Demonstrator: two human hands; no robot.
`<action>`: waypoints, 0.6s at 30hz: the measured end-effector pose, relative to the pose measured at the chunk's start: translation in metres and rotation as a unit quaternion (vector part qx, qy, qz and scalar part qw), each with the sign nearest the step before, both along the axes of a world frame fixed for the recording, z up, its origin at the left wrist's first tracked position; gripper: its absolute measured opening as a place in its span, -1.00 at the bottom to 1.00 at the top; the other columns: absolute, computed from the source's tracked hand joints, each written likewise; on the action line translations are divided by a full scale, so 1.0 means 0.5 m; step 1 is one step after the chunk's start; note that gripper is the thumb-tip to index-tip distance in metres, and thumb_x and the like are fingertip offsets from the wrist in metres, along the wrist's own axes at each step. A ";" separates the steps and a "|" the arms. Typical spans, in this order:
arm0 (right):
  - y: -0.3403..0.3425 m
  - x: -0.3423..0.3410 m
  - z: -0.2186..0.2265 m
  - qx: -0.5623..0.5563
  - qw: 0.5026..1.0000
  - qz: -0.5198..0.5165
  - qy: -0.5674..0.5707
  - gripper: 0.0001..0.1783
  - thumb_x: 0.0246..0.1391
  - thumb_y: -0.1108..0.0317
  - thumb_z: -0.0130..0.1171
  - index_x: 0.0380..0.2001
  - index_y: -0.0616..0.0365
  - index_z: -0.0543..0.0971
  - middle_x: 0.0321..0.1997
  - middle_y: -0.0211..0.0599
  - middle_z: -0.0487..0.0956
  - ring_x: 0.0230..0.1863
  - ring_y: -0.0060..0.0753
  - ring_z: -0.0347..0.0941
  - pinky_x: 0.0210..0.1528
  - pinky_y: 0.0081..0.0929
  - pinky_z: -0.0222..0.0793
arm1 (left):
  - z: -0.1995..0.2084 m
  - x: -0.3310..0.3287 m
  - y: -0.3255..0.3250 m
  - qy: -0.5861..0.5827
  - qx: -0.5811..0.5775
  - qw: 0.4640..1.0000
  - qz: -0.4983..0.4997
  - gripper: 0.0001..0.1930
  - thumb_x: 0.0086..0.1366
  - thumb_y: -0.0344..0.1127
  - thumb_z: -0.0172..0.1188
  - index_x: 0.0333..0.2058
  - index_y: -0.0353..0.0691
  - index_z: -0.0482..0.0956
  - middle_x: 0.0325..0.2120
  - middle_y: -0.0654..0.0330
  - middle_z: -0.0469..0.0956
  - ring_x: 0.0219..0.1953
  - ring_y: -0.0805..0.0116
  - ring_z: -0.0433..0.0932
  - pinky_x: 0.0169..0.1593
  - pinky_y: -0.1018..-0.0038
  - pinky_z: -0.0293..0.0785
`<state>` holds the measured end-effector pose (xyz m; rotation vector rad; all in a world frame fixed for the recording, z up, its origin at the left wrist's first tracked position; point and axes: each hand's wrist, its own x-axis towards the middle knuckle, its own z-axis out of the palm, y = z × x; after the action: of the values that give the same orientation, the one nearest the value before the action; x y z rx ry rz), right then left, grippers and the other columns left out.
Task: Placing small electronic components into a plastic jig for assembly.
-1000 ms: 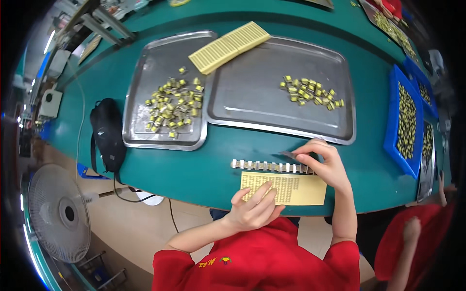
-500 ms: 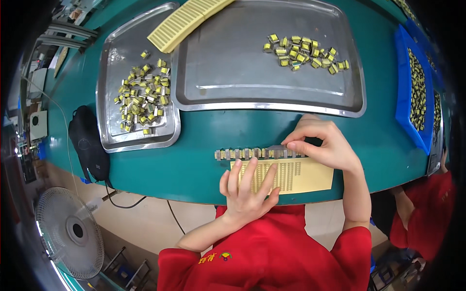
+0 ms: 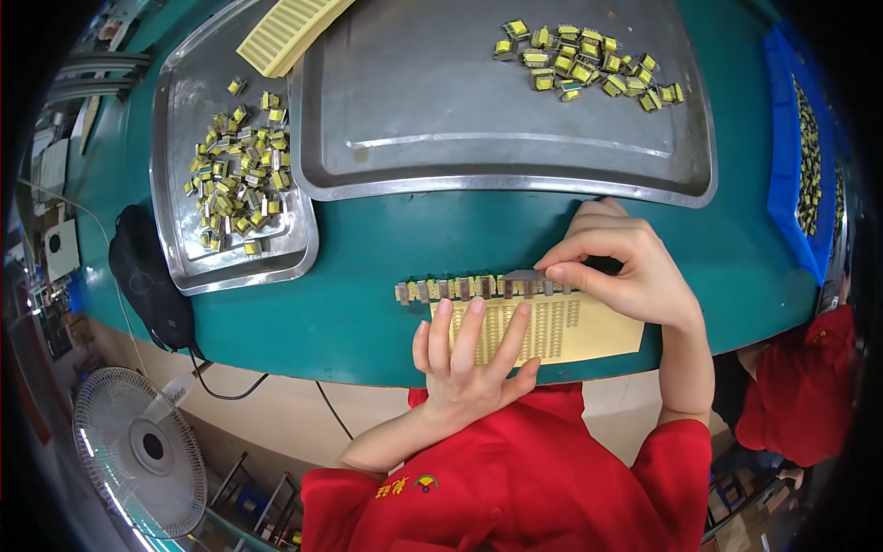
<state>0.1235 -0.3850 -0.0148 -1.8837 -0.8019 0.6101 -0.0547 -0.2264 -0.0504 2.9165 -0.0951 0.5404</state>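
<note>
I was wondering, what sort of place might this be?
Most likely a factory workbench: metal trays hold loose small components, a blue bin holds many more, and a row of similar parts lies by the left hand.

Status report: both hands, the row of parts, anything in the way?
Left grip open, spread on yellow sheet. Right grip pinching thin grey piece at row of parts. Row lies along sheet's upper edge. Large metal tray beyond; nothing visibly blocking.
</note>
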 end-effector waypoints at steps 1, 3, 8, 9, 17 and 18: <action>0.000 0.001 0.000 0.000 1.000 0.000 0.001 -0.89 -0.05 0.41 0.34 -0.42 0.19 0.70 -0.55 -0.41 0.58 -0.42 -0.42 0.40 -0.13 -0.45 0.29 | 0.000 0.000 0.000 0.001 0.000 1.000 0.000 -0.52 0.33 0.16 -0.08 0.05 0.10 0.59 0.22 -0.01 0.17 0.24 -0.13 0.16 0.24 0.04 0.07; 0.000 0.001 0.000 -0.005 1.000 0.005 0.000 -0.89 -0.06 0.40 0.35 -0.43 0.19 0.70 -0.56 -0.41 0.57 -0.43 -0.42 0.39 -0.13 -0.44 0.28 | -0.001 -0.001 0.001 0.003 0.004 1.000 0.000 -0.51 0.33 0.16 -0.09 0.06 0.10 0.58 0.22 -0.01 0.17 0.24 -0.13 0.16 0.24 0.04 0.07; 0.000 0.000 -0.001 0.003 1.000 0.004 -0.012 -0.90 -0.08 0.40 0.36 -0.44 0.18 0.70 -0.57 -0.40 0.55 -0.43 -0.41 0.38 -0.14 -0.44 0.27 | 0.000 -0.001 0.001 0.006 0.003 1.000 -0.003 -0.51 0.33 0.17 -0.09 0.07 0.10 0.57 0.21 -0.01 0.17 0.25 -0.13 0.15 0.24 0.03 0.07; 0.000 0.000 0.000 0.000 1.000 0.006 -0.017 -0.90 -0.08 0.40 0.36 -0.45 0.17 0.69 -0.57 -0.40 0.54 -0.43 -0.40 0.38 -0.15 -0.44 0.27 | 0.000 -0.001 0.000 0.007 0.004 1.000 -0.003 -0.51 0.33 0.17 -0.09 0.07 0.09 0.56 0.21 -0.01 0.17 0.25 -0.13 0.14 0.25 0.03 0.07; 0.001 0.000 -0.001 0.005 1.000 0.006 -0.028 -0.90 -0.09 0.40 0.36 -0.45 0.17 0.69 -0.59 -0.39 0.50 -0.44 -0.39 0.37 -0.18 -0.44 0.26 | -0.006 0.001 -0.007 -0.014 -0.003 0.999 0.029 -0.51 0.32 0.20 -0.12 0.09 0.22 0.56 0.18 0.09 0.28 0.23 -0.01 0.23 0.29 0.11 0.05; 0.001 0.000 -0.001 0.005 1.000 0.005 -0.027 -0.90 -0.09 0.40 0.36 -0.45 0.17 0.69 -0.59 -0.39 0.50 -0.45 -0.39 0.37 -0.18 -0.44 0.26 | -0.007 0.001 -0.006 -0.015 -0.005 0.999 0.029 -0.51 0.32 0.20 -0.12 0.09 0.22 0.56 0.18 0.09 0.28 0.23 -0.01 0.23 0.29 0.11 0.04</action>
<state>0.1236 -0.3844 -0.0153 -1.8943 -0.8473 0.5627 -0.0542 -0.2296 -0.0538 2.9108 -0.0115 0.5922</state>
